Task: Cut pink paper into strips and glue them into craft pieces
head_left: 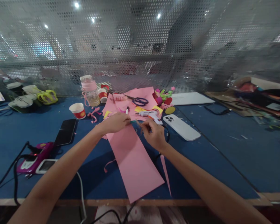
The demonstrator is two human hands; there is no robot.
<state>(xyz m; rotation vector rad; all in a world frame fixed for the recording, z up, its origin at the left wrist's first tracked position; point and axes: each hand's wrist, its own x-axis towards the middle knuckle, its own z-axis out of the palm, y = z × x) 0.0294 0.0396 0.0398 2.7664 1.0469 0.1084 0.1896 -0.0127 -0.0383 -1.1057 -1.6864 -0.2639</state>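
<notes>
My left hand [118, 122] is closed, with a small thin teal piece [133, 121] showing at its fingertips; its kind is too small to make out. Facing it, my right hand [153, 133] is pinched, its fingertips close to the other end of the teal piece. What the right fingers hold is hidden. Beneath both hands, a long pink paper strip [135, 165] reaches to the table's front edge. Just beyond them lie a white hot glue gun [154, 116], a marker [127, 109] and dark-handled scissors [140, 101] on pink paper [147, 91].
On the left are a paper cup [77, 111], a pink-lidded bottle [90, 91], a black phone [65, 132] and a purple power strip [36, 158] with cables. A white phone [182, 127] lies right. Perforated metal [135, 40] borders the back.
</notes>
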